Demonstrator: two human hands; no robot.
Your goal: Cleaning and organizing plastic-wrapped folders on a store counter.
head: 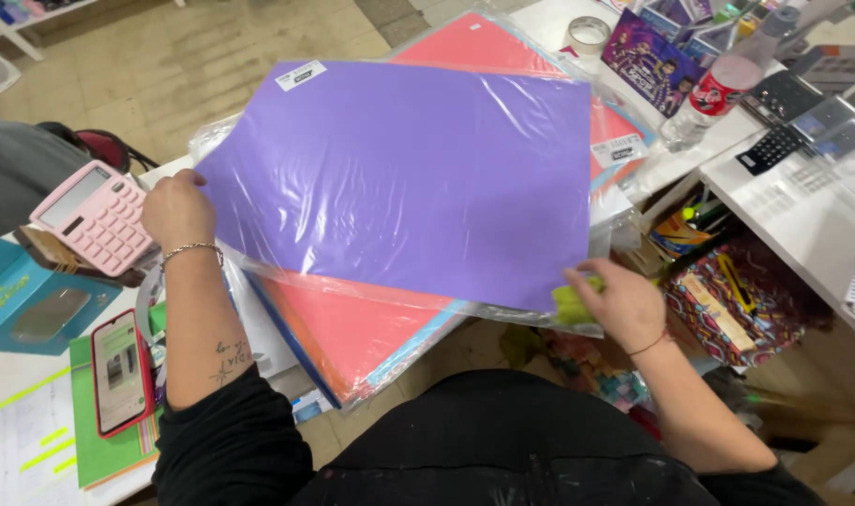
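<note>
A large purple sheet pack (399,178) in clear plastic lies tilted on top of a stack of wrapped coloured sheets, the pink and coral ones (352,337) showing below it. My left hand (176,211), with a bracelet at the wrist, grips the purple pack at its left corner. My right hand (620,302) holds the pack's lower right corner, with a small yellow-green thing (577,302) under the fingers. What that thing is I cannot make out.
A pink calculator (95,217) and a teal box (24,300) sit at the left, a red-cased phone (121,370) on green paper below. A tape roll (589,34), a plastic bottle (727,84) and dark calculators (802,122) stand at the right on white counters.
</note>
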